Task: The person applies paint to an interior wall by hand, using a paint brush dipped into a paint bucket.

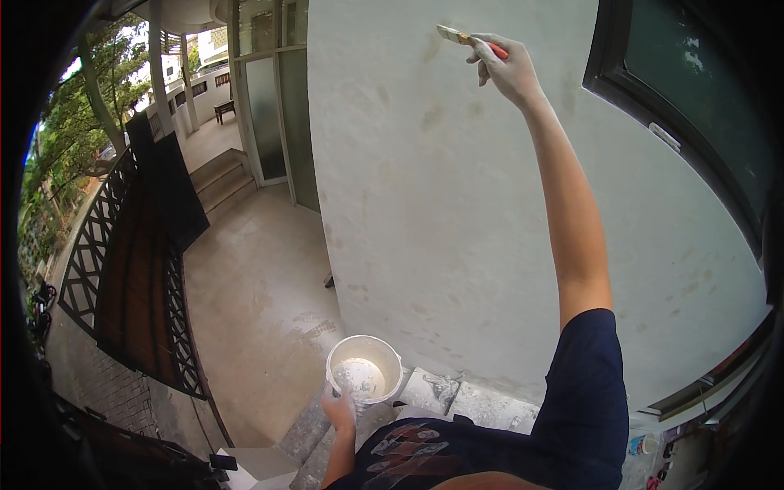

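Up high, the right hand point(508, 72) grips a flat bristle paintbrush point(453, 35) with a red-tipped handle before the matte, blotchy pale wall point(441, 204), contact unclear; low down, the left hand point(338, 410) clasps the rim of a round, paint-smeared white bucket point(389, 363), chalky white residue point(365, 377) coating its bottom

Soft even daylight, pale reflection on window point(702, 94), curved fisheye edges, black corners

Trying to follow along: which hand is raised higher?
The right hand, holding the red-handled brush; the left hand is lower, gripping the white bucket.
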Action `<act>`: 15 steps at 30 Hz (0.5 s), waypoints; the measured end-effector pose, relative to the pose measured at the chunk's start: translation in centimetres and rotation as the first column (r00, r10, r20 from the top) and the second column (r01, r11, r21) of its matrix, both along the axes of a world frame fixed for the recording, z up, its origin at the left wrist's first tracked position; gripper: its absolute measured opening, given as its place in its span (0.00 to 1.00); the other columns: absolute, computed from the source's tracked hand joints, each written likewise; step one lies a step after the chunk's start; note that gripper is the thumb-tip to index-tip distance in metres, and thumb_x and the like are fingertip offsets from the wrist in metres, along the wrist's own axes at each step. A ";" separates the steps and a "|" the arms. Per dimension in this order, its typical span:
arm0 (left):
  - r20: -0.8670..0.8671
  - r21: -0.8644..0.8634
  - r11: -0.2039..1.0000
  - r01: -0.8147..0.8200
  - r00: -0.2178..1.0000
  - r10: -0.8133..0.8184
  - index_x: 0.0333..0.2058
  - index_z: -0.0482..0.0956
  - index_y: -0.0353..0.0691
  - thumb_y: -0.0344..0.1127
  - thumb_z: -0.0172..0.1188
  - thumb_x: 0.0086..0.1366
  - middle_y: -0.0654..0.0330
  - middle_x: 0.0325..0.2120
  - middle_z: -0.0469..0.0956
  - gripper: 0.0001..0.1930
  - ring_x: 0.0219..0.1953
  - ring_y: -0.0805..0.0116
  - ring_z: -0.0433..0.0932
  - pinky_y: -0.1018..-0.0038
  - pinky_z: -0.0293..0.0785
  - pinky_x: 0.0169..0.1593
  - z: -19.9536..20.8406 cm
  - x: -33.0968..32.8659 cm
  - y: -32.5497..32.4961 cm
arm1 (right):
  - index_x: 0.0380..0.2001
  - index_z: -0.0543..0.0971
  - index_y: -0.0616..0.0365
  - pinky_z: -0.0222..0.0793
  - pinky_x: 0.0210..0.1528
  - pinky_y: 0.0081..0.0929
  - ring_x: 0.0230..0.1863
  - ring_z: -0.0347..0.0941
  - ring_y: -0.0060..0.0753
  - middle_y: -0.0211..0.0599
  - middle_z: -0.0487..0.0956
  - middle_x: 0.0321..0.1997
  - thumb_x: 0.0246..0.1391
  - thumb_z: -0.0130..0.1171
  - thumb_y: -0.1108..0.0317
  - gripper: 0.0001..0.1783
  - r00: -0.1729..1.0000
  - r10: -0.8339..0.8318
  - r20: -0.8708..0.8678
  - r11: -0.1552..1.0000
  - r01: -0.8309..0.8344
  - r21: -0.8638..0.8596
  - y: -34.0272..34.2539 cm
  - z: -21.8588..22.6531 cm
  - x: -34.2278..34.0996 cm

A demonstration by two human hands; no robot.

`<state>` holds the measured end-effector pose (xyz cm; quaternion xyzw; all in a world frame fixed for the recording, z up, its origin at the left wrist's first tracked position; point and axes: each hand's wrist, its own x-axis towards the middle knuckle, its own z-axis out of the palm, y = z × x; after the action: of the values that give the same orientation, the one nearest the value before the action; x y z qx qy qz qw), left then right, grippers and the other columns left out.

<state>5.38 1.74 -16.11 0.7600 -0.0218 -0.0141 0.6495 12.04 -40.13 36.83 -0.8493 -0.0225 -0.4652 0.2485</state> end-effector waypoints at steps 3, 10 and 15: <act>0.026 0.001 1.000 -0.015 1.000 0.015 0.49 0.79 0.25 0.24 0.61 0.52 0.41 0.42 0.82 0.22 0.46 0.50 0.81 0.66 0.73 0.52 -1.5 0.2 0.1 | 0.51 0.78 0.70 0.73 0.26 0.20 0.21 0.71 0.18 0.40 0.82 0.33 0.69 0.50 0.66 0.18 0.994 0.075 0.080 0.992 -0.083 0.097 -2.1 0.4 0.0; 0.041 0.015 1.000 -0.019 0.999 0.018 0.48 0.79 0.25 0.23 0.61 0.51 0.42 0.41 0.83 0.22 0.44 0.50 0.82 0.65 0.73 0.51 -1.2 0.0 -0.2 | 0.43 0.80 0.70 0.71 0.23 0.21 0.19 0.70 0.19 0.45 0.84 0.29 0.66 0.52 0.62 0.18 0.989 -0.079 0.122 0.946 0.035 0.322 -3.1 0.1 0.5; 0.017 -0.020 1.000 -0.009 1.000 0.009 0.47 0.80 0.25 0.23 0.61 0.52 0.42 0.40 0.83 0.21 0.44 0.51 0.82 0.65 0.74 0.51 0.0 -0.3 -0.7 | 0.38 0.80 0.70 0.71 0.23 0.21 0.18 0.70 0.20 0.45 0.84 0.26 0.65 0.51 0.64 0.17 0.974 -0.125 0.187 0.922 0.044 0.386 -3.3 0.4 -0.7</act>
<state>5.04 1.05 -16.15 0.7535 -0.0240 -0.0046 0.6569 11.34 -43.41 37.26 -0.7321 0.0788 -0.5573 0.3837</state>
